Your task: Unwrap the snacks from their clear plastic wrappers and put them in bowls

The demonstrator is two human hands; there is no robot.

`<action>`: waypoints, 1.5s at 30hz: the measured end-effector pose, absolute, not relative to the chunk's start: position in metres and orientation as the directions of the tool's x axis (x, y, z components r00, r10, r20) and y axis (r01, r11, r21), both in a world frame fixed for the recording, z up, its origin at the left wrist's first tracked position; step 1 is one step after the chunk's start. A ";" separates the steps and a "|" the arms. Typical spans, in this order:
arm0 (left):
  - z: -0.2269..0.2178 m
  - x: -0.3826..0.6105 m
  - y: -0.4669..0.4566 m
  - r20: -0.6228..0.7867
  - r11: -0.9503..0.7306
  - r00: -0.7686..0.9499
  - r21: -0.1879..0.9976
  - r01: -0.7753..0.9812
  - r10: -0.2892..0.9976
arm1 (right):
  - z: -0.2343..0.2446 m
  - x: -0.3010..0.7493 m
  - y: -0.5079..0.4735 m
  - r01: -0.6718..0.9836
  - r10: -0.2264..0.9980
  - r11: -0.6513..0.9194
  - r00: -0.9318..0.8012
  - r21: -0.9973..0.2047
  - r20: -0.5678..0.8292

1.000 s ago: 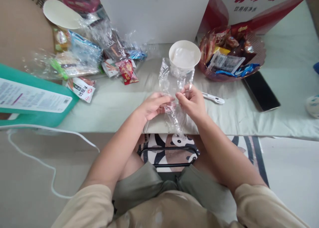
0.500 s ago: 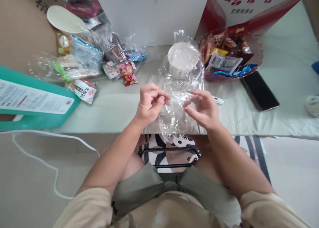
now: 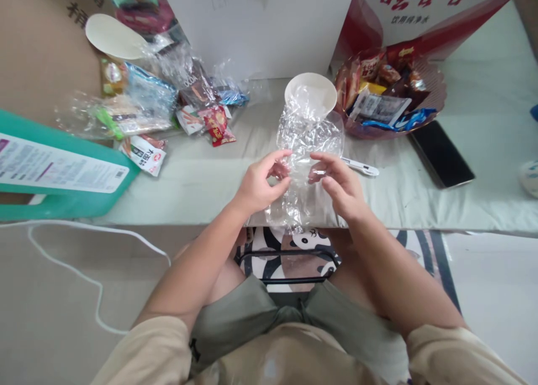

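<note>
A crumpled clear plastic bag (image 3: 296, 197) lies on the cloth-covered table between my hands, reaching from the front edge to a white paper bowl (image 3: 323, 88). Its far end overlaps the bowl's front. My left hand (image 3: 264, 180) is at the bag's left side, thumb and forefinger apart and the other fingers curled. On the right side, my right hand (image 3: 342, 186) has its thumb and fingers parted, fingertips close to the film. Neither hand shows a firm grip on the plastic. A white utility knife (image 3: 361, 167) lies just beyond my right hand.
A pink clear basket of packaged snacks (image 3: 435, 96) stands at back right, with a black phone (image 3: 443, 155) before it. Left are snack packets (image 3: 145, 155), a pale oval scoop-like piece (image 3: 113, 36) and a green jug (image 3: 101, 200). A white box (image 3: 260, 26) stands behind.
The bag's far end has come down off the bowl's top and bunched narrower. My left hand has gone from nearly pinched to parted fingers. More of the knife shows.
</note>
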State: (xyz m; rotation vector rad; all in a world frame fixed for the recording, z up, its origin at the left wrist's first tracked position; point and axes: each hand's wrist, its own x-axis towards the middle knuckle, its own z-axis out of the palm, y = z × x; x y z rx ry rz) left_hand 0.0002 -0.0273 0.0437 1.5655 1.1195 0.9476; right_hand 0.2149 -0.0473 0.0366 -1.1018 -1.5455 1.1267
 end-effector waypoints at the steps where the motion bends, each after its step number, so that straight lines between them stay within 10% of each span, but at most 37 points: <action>1: 0.043 0.000 -0.026 0.078 -0.154 0.264 0.947 0.282 0.961 | 0.035 0.214 -0.046 0.147 0.973 0.179 -0.175 -0.973 0.153; 8: 0.043 -0.006 -0.021 0.296 -0.360 0.205 0.762 0.537 0.933 | 0.024 0.209 -0.041 0.419 0.984 0.177 -0.098 -0.891 0.149; 15: 0.055 -0.006 -0.025 0.330 -0.435 0.292 0.764 0.476 0.898 | 0.027 0.213 -0.040 0.630 0.901 0.349 -0.023 -0.693 0.433; 19: 0.063 -0.006 -0.033 0.189 -0.283 0.279 0.894 0.348 0.941 | 0.042 0.211 -0.047 0.448 0.934 0.357 -0.179 -0.820 0.309; 28: 0.051 0.000 -0.025 -0.347 0.386 0.321 0.920 -0.065 0.881 | 0.036 0.199 -0.037 -0.140 0.965 -0.252 0.040 -0.958 -0.260; 35: 0.043 0.006 -0.018 -0.293 0.332 0.197 0.920 -0.208 0.936 | 0.035 0.198 -0.038 -0.132 0.924 -0.376 -0.127 -0.917 -0.361; 45: 0.040 0.005 -0.021 -0.276 0.268 0.177 0.961 0.072 0.945 | 0.033 0.198 -0.035 -0.254 0.903 -0.422 -0.032 -0.870 -0.428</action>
